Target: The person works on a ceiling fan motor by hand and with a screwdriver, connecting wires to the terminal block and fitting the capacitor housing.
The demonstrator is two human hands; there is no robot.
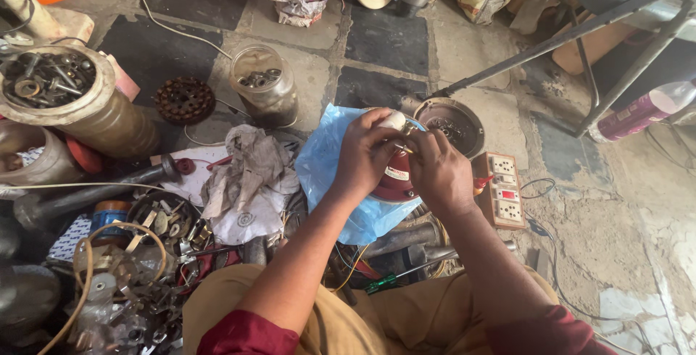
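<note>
Head view, red motor (395, 177) between left hand (365, 153), right hand (438, 174)

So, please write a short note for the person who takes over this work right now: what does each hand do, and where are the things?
Left hand: closed on the top of the red round motor part, at its white cap.
Right hand: grip on the part's right side, fingers at the small metal piece beside the cap.
The part is held over the blue plastic bag, above the lap.
Nearby: green-handled screwdriver by the knees, socket board at the right, round metal cover behind the hands, jar of small parts further back.
Done and left: cannot tell; the hands hide the joint.
</note>
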